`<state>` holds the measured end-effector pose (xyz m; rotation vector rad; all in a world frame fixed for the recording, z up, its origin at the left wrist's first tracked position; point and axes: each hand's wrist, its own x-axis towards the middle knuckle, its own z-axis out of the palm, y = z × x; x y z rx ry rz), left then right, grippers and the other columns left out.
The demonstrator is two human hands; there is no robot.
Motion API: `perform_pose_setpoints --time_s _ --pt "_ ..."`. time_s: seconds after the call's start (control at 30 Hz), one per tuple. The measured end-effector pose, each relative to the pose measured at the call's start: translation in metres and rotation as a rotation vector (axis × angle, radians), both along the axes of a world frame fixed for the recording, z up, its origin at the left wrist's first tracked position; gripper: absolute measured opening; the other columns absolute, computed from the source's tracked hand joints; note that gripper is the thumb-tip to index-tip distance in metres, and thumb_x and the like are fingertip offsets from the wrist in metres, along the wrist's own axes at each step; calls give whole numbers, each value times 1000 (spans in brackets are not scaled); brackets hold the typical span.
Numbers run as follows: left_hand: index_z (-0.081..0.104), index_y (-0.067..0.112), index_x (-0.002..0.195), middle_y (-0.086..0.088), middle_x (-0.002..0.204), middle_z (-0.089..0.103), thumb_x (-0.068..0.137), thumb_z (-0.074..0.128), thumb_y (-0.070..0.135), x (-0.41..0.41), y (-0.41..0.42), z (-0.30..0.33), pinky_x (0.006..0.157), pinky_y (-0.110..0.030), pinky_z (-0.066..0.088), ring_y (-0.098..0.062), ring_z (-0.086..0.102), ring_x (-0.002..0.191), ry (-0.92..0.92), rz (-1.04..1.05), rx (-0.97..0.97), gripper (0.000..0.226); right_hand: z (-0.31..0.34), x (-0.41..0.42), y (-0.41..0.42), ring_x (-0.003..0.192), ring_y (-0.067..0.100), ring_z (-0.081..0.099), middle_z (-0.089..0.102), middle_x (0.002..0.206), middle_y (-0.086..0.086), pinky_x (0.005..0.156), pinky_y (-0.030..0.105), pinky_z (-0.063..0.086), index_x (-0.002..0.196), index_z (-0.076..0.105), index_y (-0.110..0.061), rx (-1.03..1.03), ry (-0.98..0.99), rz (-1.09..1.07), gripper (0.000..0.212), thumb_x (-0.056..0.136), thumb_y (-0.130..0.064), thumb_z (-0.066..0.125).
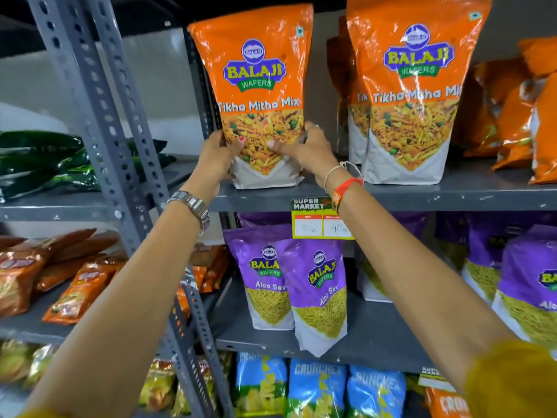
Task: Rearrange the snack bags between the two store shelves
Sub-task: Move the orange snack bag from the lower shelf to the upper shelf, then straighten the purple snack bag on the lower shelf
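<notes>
Purple Aloo Sev bags [316, 291]: upright, one shelf below the held bag.
Left hand [215, 155]: clasping held bag's lower left edge.
Right hand [307, 149]: clasping its lower right edge.
Held Tikha Mitha Mix bag [260, 95]: upright, base on grey shelf [422, 197].
Second orange bag [413, 92]: right of held bag, apart.
</notes>
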<state>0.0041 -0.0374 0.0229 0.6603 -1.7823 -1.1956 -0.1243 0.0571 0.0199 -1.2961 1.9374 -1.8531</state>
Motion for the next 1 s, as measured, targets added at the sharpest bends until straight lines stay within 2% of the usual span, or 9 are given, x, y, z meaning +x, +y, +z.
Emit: perform_pose_setpoints --time_s 0.17,0.3,0.4,0.47,0.6,0.7,0.8,0.87,1.0 --pt "35 10 134 -7 128 54 89 51 20 6 7 -12 96 -36 45 -21 52 115 97 194 -86 49 -9 5 30 115 14 49 54 130 5 100 29 44 136 39 -11 -176 110 -124 73 77 -33 76" --pt "53 12 114 7 91 57 88 52 22 18 28 -64 78 -36 46 -7 55 82 414 303 -155 28 -57 -5 82 91 10 63 61 95 -13 84 26 53 111 55 -19 -522 148 -308 36 78 -18 70" --pt "53 25 94 6 87 57 87 51 22 14 53 -121 72 -31 46 -14 52 80 535 263 -71 8 -125 -21 110 72 11 61 65 81 -3 75 50 57 89 58 -34 -559 -8 -463 21 79 -16 62" --pt "52 27 86 2 82 57 88 49 16 4 64 -162 65 -25 44 -19 50 78 526 277 82 12 -177 -35 116 69 15 60 66 82 6 71 56 56 84 59 -33 -467 -119 -503 16 75 -20 59" --pt "52 28 82 -1 84 56 86 51 17 -22 84 -244 71 -38 42 -20 50 81 391 310 377 11 -253 -50 114 55 -1 59 62 70 -3 55 25 52 100 64 -6 -169 -360 -431 26 76 -15 66" --pt "51 21 99 -5 102 54 87 50 25 -39 99 -289 83 -37 40 -19 50 94 246 216 522 12 -283 -53 99 81 12 58 57 78 -6 61 28 50 111 57 -12 97 -519 -277 33 82 -22 69" --pt "45 23 124 -2 132 51 76 54 58 -53 93 -335 106 -43 37 -23 48 120 115 81 749 61 -293 -58 84 114 20 49 56 117 1 94 46 46 135 42 -17 315 -576 -140 49 92 -34 58" --pt "36 29 136 -3 147 41 56 56 78 -59 90 -353 110 -52 33 -27 42 131 75 0 911 96 -297 -60 77 138 22 33 33 152 0 108 54 33 145 26 -25 394 -581 -24 58 95 -44 47" --pt "15 31 145 2 156 17 89 40 48 -63 113 -324 112 -56 26 -25 22 141 82 41 880 63 -298 -63 71 146 23 21 16 161 -5 109 58 27 150 11 -29 490 -622 103 65 95 -52 36"
